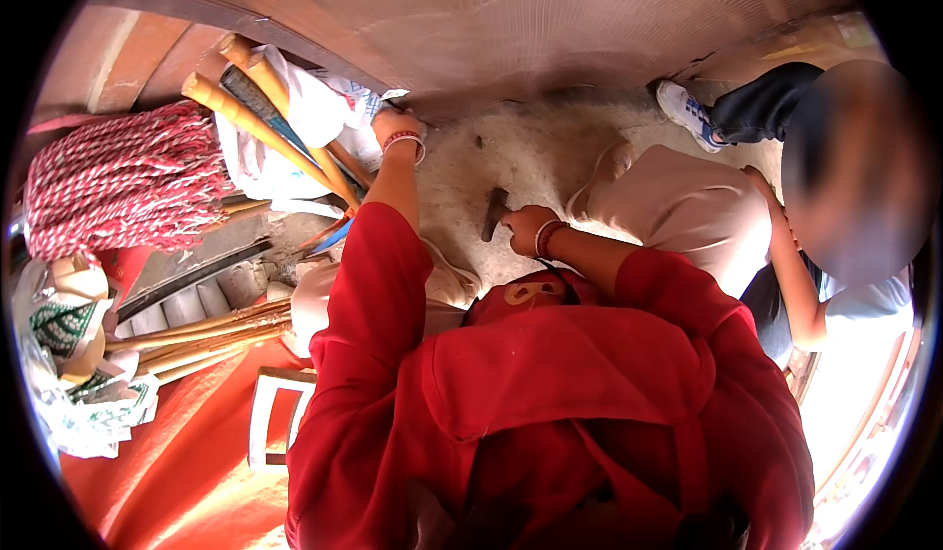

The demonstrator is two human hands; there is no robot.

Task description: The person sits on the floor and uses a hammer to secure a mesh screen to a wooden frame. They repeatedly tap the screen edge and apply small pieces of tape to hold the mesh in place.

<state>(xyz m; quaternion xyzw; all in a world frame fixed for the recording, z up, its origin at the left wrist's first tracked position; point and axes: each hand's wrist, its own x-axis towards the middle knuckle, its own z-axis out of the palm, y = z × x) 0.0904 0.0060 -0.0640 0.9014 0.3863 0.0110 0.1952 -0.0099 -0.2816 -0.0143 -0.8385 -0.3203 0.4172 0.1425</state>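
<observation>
My right hand (530, 229), in a red sleeve with a red bracelet at the wrist, is closed around a hammer. The dark head of the hammer (494, 215) juts out past my fingers over the dusty floor, and its handle is mostly hidden. My left hand (395, 126) reaches forward to the base of the brown panel (550, 34). Its fingers are closed at a small pale and dark piece there, too small to make out. Just left of that hand stands a white bag (275, 162) with bamboo poles (255, 123) leaning across it.
Red-and-white twisted cords (128, 179) hang at the left. Thin sticks (211, 341) lie below them, beside an orange-red sheet (177, 471) and a white frame (265, 417). Another person crouches close on the right, a blue-and-white shoe (688, 115) near the panel.
</observation>
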